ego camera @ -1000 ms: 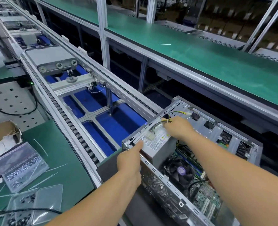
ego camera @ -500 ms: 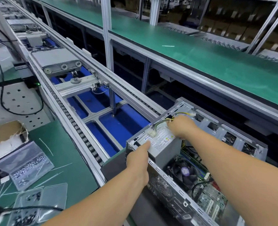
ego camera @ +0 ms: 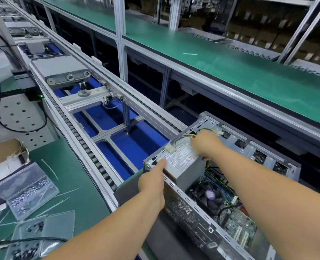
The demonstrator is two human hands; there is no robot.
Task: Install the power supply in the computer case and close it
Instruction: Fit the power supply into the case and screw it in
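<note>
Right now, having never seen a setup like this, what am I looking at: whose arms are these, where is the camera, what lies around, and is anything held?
There is no machine: a person's two bare arms, filmed by one camera worn on the head, looking forward and down. They work at a conveyor line between green benches. An open computer case lies on it, its board and fan exposed. The grey power supply sits in the case's far-left corner. The left hand grips the case's near edge, with its forefinger stretched out to the corner beside the supply's label. The right hand rests on top of the supply at its cable bundle; whether it pinches the wires, I cannot tell. On the left bench lie clear bags of screws and an open carton.
</note>
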